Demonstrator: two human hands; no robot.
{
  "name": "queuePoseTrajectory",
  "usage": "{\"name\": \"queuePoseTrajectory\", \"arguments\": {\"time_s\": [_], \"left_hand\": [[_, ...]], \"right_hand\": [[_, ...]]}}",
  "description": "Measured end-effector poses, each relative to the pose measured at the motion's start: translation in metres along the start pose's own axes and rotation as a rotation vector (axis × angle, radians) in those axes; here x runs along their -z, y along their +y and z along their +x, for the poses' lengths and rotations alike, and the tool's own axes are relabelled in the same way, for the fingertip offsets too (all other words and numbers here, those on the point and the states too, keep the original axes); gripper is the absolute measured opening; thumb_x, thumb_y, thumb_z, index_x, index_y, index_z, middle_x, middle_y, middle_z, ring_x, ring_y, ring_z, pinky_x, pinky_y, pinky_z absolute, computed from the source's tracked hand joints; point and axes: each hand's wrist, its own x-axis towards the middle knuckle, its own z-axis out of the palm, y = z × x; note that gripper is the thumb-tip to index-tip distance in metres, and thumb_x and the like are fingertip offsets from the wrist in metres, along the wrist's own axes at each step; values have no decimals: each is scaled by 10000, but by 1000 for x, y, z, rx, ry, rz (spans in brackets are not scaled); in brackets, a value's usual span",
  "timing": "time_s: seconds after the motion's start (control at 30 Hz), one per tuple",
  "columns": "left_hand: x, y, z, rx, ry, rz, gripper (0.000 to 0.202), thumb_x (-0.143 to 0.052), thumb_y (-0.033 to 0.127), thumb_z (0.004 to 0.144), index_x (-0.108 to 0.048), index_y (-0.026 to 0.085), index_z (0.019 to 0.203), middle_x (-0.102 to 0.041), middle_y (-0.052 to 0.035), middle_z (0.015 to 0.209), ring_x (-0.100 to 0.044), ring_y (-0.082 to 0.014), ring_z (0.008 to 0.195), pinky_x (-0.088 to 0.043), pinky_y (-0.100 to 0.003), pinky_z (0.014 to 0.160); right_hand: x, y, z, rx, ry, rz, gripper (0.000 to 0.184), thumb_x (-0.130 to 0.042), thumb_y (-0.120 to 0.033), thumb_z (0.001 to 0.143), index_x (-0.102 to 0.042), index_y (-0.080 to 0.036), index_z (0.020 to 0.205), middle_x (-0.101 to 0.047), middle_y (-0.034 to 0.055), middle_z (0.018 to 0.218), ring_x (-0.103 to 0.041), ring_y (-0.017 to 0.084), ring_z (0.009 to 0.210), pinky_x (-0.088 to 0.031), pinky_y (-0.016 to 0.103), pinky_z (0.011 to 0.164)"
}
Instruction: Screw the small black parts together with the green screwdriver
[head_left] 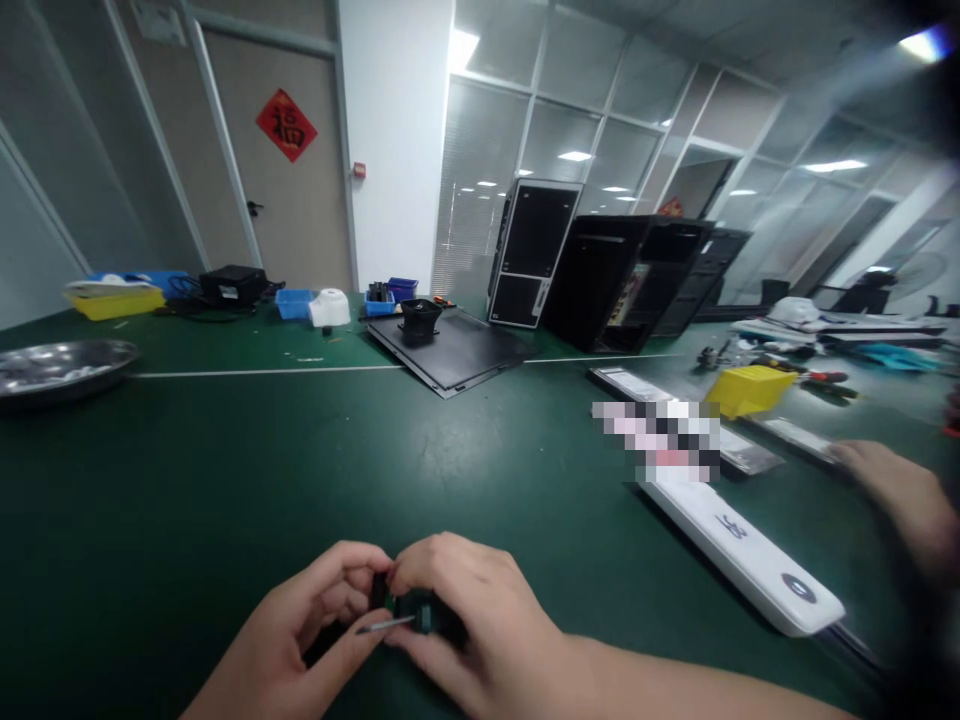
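Low at the front of the table, my left hand (307, 620) is closed, its thumb and fingertips pinching a small black part (379, 590) with a bit of green on it. My right hand (480, 610) is closed too, its fingertips meeting the same part from the other side. Tucked in the right hand is a screwdriver (422, 619); its thin metal shaft points left across my left thumb, while most of its handle is hidden by the palm. Fingers cover much of the small part, so I cannot tell its exact kind.
A long white device (742, 550) lies to the right, partly pixelated. Another person's hand (900, 490) is beyond it, near a yellow bin (750, 390). A black panel (457, 350) bears a black cup-shaped piece (420, 318). A metal tray (67, 365) stands left; black cabinets (600, 280) stand behind.
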Motion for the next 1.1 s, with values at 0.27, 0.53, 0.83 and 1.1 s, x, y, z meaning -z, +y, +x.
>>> {"name": "queuePoseTrajectory", "arguments": {"time_s": [0.27,0.53,0.83,1.1], "left_hand": [[1,10,1,16,82,-25,234,-660,385,824,-652,249,1014,-735,-14,830,-714,-217,818,-563,-245,745],[5,8,1,-7,88,37,238,-644,399,842,-696,270,1034,-765,-18,844,-731,-224,822,-590,-255,758],[12,-14,13,-42,102,34,331,-688,408,814,-715,310,1129,-769,-33,1116,-708,-290,1044,-585,-343,907],[11,-3,11,-6,81,-74,356,-699,332,806,-709,258,1154,-736,-52,1204,-656,-294,1155,-527,-377,1010]], "right_hand": [[3,0,3,14,24,96,161,-607,-179,893,-560,-205,1044,-650,66,1015,-627,175,934,-506,273,821],[2,5,1,-88,60,153,172,-575,-131,873,-591,-217,1020,-642,49,975,-617,167,876,-508,280,784],[-1,12,2,-239,109,224,77,-595,-133,865,-632,-186,908,-658,45,920,-634,158,847,-507,268,777],[0,10,4,-302,78,266,76,-592,-157,884,-659,-183,909,-711,31,917,-667,159,851,-512,268,799]]}}
